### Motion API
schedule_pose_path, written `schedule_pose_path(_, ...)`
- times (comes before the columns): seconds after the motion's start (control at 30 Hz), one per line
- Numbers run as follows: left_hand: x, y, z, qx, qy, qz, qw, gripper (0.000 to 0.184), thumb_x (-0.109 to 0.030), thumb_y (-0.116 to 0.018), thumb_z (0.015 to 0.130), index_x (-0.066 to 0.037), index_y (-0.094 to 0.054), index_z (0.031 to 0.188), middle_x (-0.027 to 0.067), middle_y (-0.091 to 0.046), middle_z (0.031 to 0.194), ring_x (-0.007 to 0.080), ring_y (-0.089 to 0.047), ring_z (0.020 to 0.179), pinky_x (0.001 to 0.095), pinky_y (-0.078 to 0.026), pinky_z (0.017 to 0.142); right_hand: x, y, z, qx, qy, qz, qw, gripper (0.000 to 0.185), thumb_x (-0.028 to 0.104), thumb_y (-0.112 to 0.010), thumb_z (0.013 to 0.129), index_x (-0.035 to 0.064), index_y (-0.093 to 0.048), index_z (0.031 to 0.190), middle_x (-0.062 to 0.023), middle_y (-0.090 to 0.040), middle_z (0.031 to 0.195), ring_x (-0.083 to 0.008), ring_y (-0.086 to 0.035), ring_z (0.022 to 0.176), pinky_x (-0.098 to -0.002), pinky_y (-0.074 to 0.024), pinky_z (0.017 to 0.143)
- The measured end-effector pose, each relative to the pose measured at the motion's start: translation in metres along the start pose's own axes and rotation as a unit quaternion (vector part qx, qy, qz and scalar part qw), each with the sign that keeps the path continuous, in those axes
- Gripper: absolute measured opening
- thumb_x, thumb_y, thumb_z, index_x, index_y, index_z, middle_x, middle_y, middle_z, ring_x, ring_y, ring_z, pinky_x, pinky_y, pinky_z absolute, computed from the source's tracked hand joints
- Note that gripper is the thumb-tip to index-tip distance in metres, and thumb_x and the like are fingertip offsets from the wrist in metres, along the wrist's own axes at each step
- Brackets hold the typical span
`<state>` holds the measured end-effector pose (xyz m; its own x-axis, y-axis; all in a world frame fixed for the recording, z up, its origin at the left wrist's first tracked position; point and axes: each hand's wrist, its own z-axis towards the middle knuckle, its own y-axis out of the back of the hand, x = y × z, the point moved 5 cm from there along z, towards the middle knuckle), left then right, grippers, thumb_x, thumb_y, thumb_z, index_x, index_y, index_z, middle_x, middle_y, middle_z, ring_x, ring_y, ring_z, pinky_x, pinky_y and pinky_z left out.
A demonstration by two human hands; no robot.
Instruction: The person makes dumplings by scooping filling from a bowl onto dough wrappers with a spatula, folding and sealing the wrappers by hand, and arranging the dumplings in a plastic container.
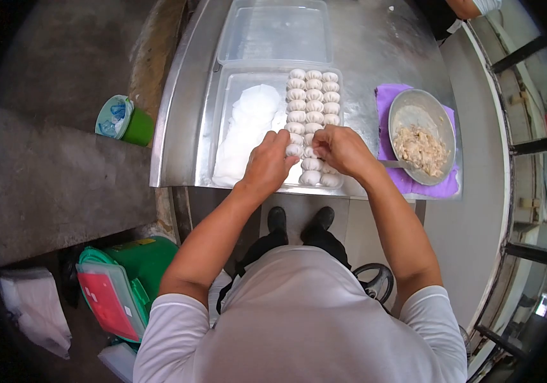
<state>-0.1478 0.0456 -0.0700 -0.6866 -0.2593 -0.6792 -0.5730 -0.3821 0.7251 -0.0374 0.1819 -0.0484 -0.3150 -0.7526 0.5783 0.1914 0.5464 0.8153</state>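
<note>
Rows of pleated white dumplings point(314, 96) fill the right side of a clear plastic tray point(222, 96). Pale, thin dough wrappers point(248, 131) lie overlapping in its left side. My left hand point(266, 161) reaches over the tray's front part, thumb and forefinger closed around a dumpling point(294, 150). Beside it, my right hand point(345, 150) is curled in a pinch at another dumpling point(309, 152), which its fingertips partly cover. To the right, a metal bowl point(407, 102) holds a chunky, pale filling point(421, 148); a flat metal handle point(391, 164) sticks out toward my right forearm.
The bowl stands on a purple cloth point(423, 189) near the steel table's point(375, 38) right edge. A clear lid point(273, 29) lies behind the tray. Left are a small green bin point(138, 127) and a large green container point(139, 262). Another person's arm point(465, 7) shows top right.
</note>
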Motion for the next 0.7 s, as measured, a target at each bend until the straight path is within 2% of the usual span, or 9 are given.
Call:
schedule_pose_path(0.13,-0.003,-0.007,0.002,0.022,0.01,0.007,1.0,0.042,-0.012,-0.08,0.081,-0.001,-0.052,0.109,0.0231,-0.059,0.104,0.0446,-0.064,0.095,0.0505,-0.052,0.08,0.004,0.0,0.0,-0.001,0.012,0.008,1.0,0.011,0.009,-0.073,0.083,0.0017,-0.069,0.09,-0.0179,-0.068,0.084,-0.0342,-0.066,0.078,-0.0421,-0.0505,0.071)
schedule_pose_path(0.27,-0.006,0.014,-0.006,0.027,0.01,0.021,0.999,0.045,-0.013,-0.081,0.08,0.0,-0.053,0.113,0.0226,-0.059,0.104,0.0435,-0.064,0.092,0.049,-0.053,0.08,0.011,0.014,0.01,-0.021,-0.043,0.063,0.997,0.012,0.009,-0.071,0.087,0.0001,-0.066,0.093,-0.0163,-0.066,0.079,-0.0276,-0.062,0.07,-0.039,-0.0494,0.068)
schedule_pose_path(0.33,-0.002,0.051,-0.018,-0.034,0.028,-0.031,0.999,0.049,-0.012,-0.083,0.079,-0.002,-0.058,0.119,0.0191,-0.063,0.109,0.0323,-0.067,0.09,0.04,-0.056,0.081,0.016,0.014,0.024,-0.019,-0.041,0.056,0.997,0.013,0.009,-0.07,0.088,-0.0004,-0.065,0.094,-0.0154,-0.065,0.077,-0.0253,-0.061,0.068,-0.0379,-0.0489,0.067)
schedule_pose_path(0.37,0.005,0.07,-0.027,-0.056,0.07,-0.056,0.994,0.051,-0.012,-0.084,0.08,-0.002,-0.059,0.123,0.0167,-0.065,0.116,0.0245,-0.067,0.091,0.0359,-0.057,0.08,0.02,0.014,0.033,-0.022,-0.027,0.062,0.997,0.012,0.01,-0.069,0.087,0.0002,-0.066,0.094,-0.018,-0.067,0.082,-0.0317,-0.063,0.074,-0.0414,-0.0498,0.07)
schedule_pose_path(0.4,0.014,0.088,-0.039,-0.111,0.079,-0.09,0.986,0.043,-0.01,-0.082,0.082,-0.001,-0.061,0.118,0.0121,-0.067,0.109,0.0178,-0.065,0.086,0.0315,-0.056,0.076,0.026,0.013,0.04,-0.025,-0.013,0.068,0.997,0.011,0.01,-0.068,0.086,0.0007,-0.067,0.093,-0.0205,-0.069,0.086,-0.0381,-0.066,0.08,-0.0449,-0.0506,0.073)
schedule_pose_path(0.5,0.024,0.128,-0.077,-0.163,0.13,-0.109,0.972,0.035,-0.009,-0.08,0.083,0.004,-0.062,0.111,0.0161,-0.067,0.103,0.0222,-0.067,0.079,0.0329,-0.056,0.07,0.044,0.0,0.063,-0.015,0.021,0.076,0.997,0.01,0.009,-0.066,0.086,-0.0002,-0.067,0.09,-0.0207,-0.068,0.081,-0.0377,-0.066,0.077,-0.0439,-0.0508,0.071)
schedule_pose_path(0.57,0.034,0.133,-0.102,-0.173,0.192,-0.105,0.96,0.029,-0.008,-0.079,0.084,0.004,-0.065,0.106,0.0124,-0.068,0.093,0.0163,-0.065,0.076,0.029,-0.055,0.069,0.05,-0.015,0.08,-0.013,0.042,0.069,0.997,0.01,0.008,-0.065,0.085,-0.0006,-0.068,0.089,-0.0208,-0.068,0.079,-0.0376,-0.066,0.077,-0.0436,-0.0511,0.07)
schedule_pose_path(0.63,0.045,0.121,-0.119,-0.176,0.214,-0.132,0.952,0.027,-0.009,-0.079,0.085,0.004,-0.065,0.106,0.0114,-0.068,0.091,0.0151,-0.065,0.075,0.0286,-0.055,0.069,0.053,-0.031,0.096,0.007,0.058,0.032,0.998,0.011,0.007,-0.066,0.086,-0.0009,-0.067,0.093,-0.015,-0.067,0.079,-0.0261,-0.063,0.069,-0.0378,-0.0503,0.067)
schedule_pose_path(0.7,0.054,0.11,-0.129,-0.169,0.235,-0.168,0.942,0.027,-0.012,-0.077,0.087,0.004,-0.065,0.105,0.0104,-0.069,0.091,0.0134,-0.065,0.077,0.0285,-0.055,0.07,0.056,-0.043,0.113,0.007,0.065,0.009,0.998,0.01,0.007,-0.066,0.086,-0.0008,-0.067,0.093,-0.015,-0.068,0.078,-0.0268,-0.063,0.069,-0.0375,-0.0506,0.067)
